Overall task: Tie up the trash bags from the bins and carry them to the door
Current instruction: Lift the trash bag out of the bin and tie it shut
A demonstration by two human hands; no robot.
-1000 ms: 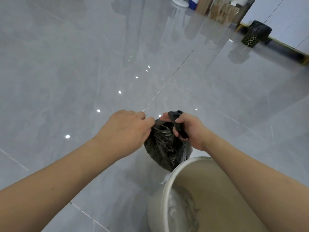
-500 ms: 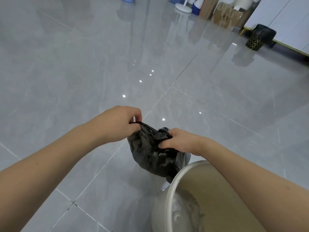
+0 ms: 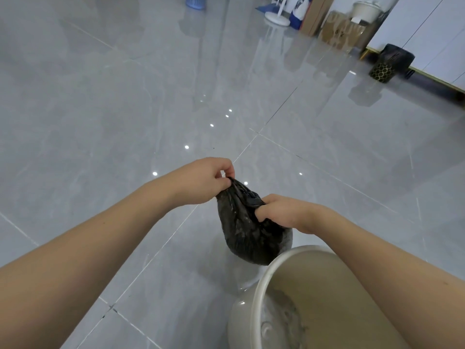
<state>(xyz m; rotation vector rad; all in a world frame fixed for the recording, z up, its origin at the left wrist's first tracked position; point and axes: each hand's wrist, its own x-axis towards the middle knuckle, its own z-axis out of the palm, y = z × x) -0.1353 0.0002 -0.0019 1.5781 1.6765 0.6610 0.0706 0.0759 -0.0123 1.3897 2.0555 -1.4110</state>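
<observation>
Ahead, bare floor (image 3: 125, 109) lies open; left hand (image 3: 201, 181) and right hand (image 3: 284, 212) pinch the black bag (image 3: 249, 235), held just beside the bin rim (image 3: 266, 280).

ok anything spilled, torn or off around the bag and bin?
Nothing stands out. The black trash bag is intact, gripped by the left hand and right hand above the beige bin. No spill shows on the floor.

open gray floor (image 3: 125, 109) ahead; beige bin (image 3: 261, 293) close below, far clutter (image 3: 334, 34)
</observation>
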